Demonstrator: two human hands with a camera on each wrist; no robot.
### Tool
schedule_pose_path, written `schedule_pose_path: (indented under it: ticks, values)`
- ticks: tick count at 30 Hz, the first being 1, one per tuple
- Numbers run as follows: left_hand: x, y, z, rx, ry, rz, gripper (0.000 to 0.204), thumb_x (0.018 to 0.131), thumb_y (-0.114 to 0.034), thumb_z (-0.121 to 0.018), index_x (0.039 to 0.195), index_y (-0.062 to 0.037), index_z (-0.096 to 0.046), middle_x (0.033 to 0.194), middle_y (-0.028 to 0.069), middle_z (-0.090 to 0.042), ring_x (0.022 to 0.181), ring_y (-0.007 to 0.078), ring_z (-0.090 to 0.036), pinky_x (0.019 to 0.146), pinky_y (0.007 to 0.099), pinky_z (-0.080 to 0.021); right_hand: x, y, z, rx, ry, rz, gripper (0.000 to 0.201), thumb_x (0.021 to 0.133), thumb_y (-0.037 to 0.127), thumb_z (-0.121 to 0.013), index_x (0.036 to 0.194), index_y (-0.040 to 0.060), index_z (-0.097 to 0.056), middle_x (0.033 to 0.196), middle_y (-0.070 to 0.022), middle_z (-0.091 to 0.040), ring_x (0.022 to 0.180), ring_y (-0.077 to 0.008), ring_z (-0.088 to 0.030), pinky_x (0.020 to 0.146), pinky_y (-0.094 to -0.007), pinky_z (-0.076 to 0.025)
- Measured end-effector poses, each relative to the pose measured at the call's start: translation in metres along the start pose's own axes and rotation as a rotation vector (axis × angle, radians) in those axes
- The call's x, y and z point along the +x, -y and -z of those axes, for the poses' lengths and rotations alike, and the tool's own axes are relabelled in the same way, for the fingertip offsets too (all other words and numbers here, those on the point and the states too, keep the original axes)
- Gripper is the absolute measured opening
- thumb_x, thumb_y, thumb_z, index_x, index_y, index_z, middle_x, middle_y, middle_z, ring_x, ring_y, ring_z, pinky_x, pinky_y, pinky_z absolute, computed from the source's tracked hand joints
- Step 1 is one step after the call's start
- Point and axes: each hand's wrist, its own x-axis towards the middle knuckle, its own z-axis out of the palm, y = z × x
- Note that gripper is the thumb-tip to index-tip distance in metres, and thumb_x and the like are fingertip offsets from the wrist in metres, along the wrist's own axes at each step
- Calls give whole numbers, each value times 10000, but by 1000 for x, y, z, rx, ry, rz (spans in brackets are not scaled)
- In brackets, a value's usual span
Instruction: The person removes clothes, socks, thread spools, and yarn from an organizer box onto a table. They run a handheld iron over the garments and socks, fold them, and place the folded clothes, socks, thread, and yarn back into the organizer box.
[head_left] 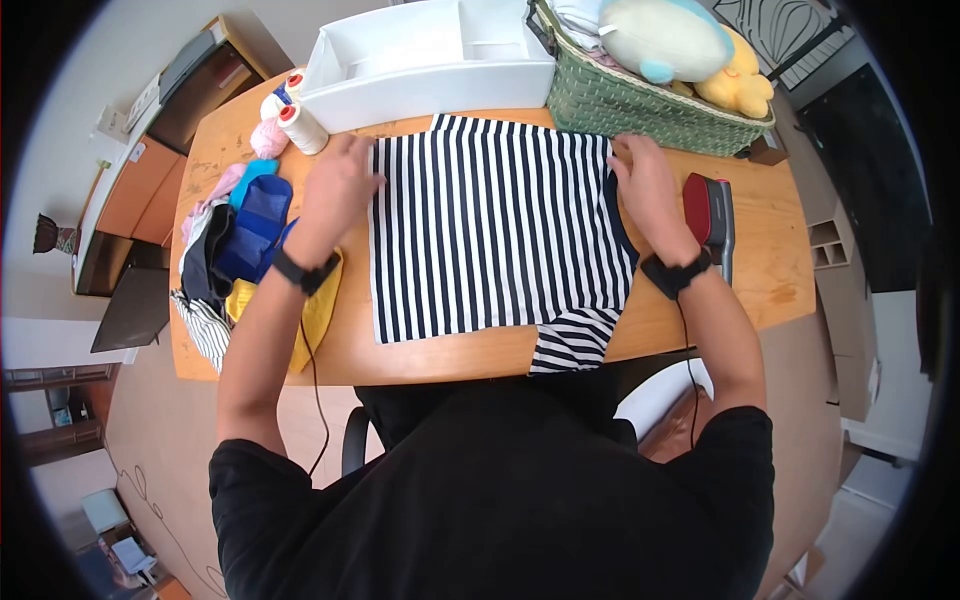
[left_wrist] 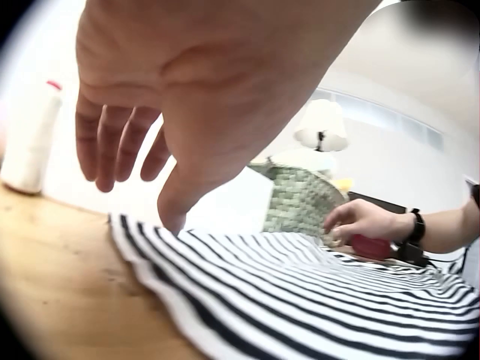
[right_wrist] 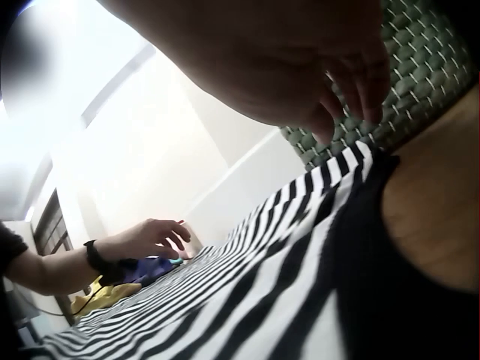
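A black-and-white striped shirt [head_left: 490, 230] with a dark navy neckband [head_left: 620, 222] lies spread flat on the wooden table, neck toward the right. One striped sleeve [head_left: 577, 340] points to the near edge, and part of the other shows at the far side. My left hand [head_left: 343, 185] hovers at the shirt's far left corner; in the left wrist view its fingers [left_wrist: 135, 146] hang loosely down, thumb tip right at the cloth's edge. Over the far right corner, by the neckband, is my right hand [head_left: 645, 185], its fingers [right_wrist: 367, 90] bent downward above the fabric with nothing visible between them.
Behind the shirt stand a white divided box [head_left: 430, 95] and a green woven basket [head_left: 650, 115] with plush toys. A red-and-grey iron [head_left: 708, 215] sits at the right. Thread spools [head_left: 302, 130], pink yarn [head_left: 268, 138] and piled coloured clothes [head_left: 250, 230] occupy the left.
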Motion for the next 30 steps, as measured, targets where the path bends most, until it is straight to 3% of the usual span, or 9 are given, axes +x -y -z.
schedule_pose_path:
  ticks: [5,9,15,19,20,21,23,26,30]
  values:
    - [-108,-94,43,-186,329,-245,500,866,-218,-955,1255,18,-748,1227,208,-766,1123,408,-764,999,489,-635,-100,88,55,253,325,195,324,973,184,-882,1219,3,-775,1202,-190,-753,1179,-408,-711,1002,-489,-589]
    - [-173,-113,31,-63,187,-380,370,885,-156,-879,1186,24,-759,1228,170,-753,1152,347,-750,967,450,-636,-165,112,60,223,462,261,389,926,136,-917,1269,28,-770,1276,-151,-715,1198,-372,-698,1032,-477,-577]
    - [-194,-109,48,197,374,-370,317,848,-104,-786,1127,44,-756,1241,161,-746,1194,329,-739,1012,434,-615,-182,105,66,143,394,328,225,960,98,-874,1161,29,-799,1290,-133,-730,1198,-364,-701,1012,-480,-574]
    - [-177,-139,47,-12,238,-333,452,917,-195,-839,1261,77,-732,1384,222,-730,1345,394,-699,1136,487,-569,-168,126,51,227,311,273,128,1013,153,-825,1044,28,-817,1269,-133,-746,1210,-372,-698,1044,-490,-554]
    - [-168,-153,34,-86,108,-351,526,940,-235,-859,1327,89,-713,1447,250,-713,1400,425,-675,1180,508,-548,-163,132,40,280,449,213,365,1042,271,-815,1298,12,-792,1448,-188,-710,1364,-399,-661,1164,-548,-508]
    - [-161,-160,21,-74,213,-329,901,984,-526,-836,1552,128,-588,1663,320,-574,1608,449,-510,1318,562,-420,-167,144,24,280,448,217,365,1042,271,-815,1298,12,-792,1448,-188,-710,1364,-399,-661,1164,-548,-508]
    - [-164,-186,-16,-39,226,-283,1221,926,-737,-812,1666,166,-452,1776,356,-432,1706,475,-366,1380,604,-313,-174,163,-4,-78,406,447,789,1048,454,-803,1611,-55,-586,1714,-258,-537,1606,-420,-501,1319,-599,-383]
    - [-181,-175,-21,-43,289,-235,1418,865,-877,-769,1698,199,-370,1826,384,-328,1749,497,-268,1409,622,-232,-178,157,12,-69,593,407,1119,1020,614,-783,1747,-115,-344,1866,-285,-318,1750,-412,-295,1398,-626,-252]
    - [-215,-140,0,-33,290,-105,1435,872,-877,-764,1697,217,-338,1831,401,-292,1767,495,-211,1426,615,-172,-188,135,36,-118,582,325,1143,993,662,-797,1729,-111,-388,1865,-284,-322,1750,-431,-290,1399,-636,-239]
